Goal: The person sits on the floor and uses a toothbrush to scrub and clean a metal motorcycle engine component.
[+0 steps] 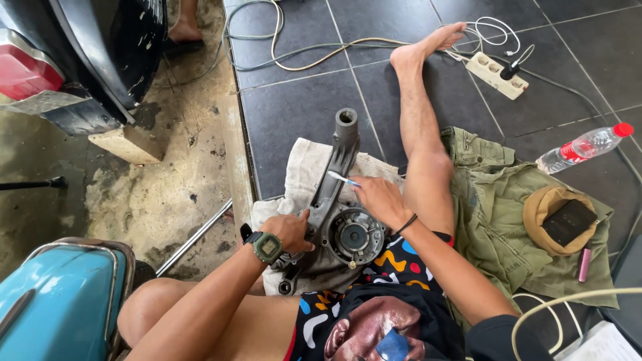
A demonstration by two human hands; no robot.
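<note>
A grey metal engine casing (338,200) with a long arm and a round hub lies on a dirty white cloth (301,167) on the dark tiled floor. My left hand (291,230), with a green watch on the wrist, grips the casing's left edge near the hub. My right hand (378,197) holds a small toothbrush (342,178) against the casing's arm. My bare right leg stretches out beyond the casing.
A white power strip (496,75) and cables lie at the back. A plastic bottle (583,148) with a red cap, an olive jacket (498,220) and a tan cap (558,217) sit on the right. A teal scooter body (53,301) and a black one (93,53) stand left.
</note>
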